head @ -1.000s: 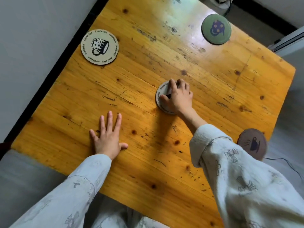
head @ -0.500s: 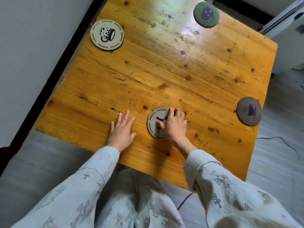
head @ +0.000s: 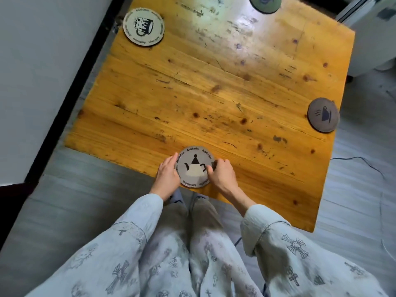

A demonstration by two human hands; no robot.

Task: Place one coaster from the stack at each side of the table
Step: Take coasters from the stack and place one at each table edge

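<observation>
A grey round coaster with a teapot picture (head: 195,167) lies flat at the near edge of the wooden table (head: 214,93). My left hand (head: 168,175) touches its left rim and my right hand (head: 221,173) pinches its right rim. A cream coaster with a mug picture (head: 143,26) lies at the table's left side. Cut off by the frame, a green coaster (head: 265,4) sits at the far side. A brown coaster with a steaming cup (head: 323,115) overhangs the right edge. No stack is in view.
A pale wall with a black skirting strip (head: 70,88) runs close along the table's left side. A white appliance (head: 375,33) stands at the far right. A thin cable (head: 364,161) lies on the grey floor to the right. My legs are just below the near edge.
My right hand slid the teapot coaster from the table's middle to the near edge. My left hand moved from lying flat on the wood to the coaster's left rim.
</observation>
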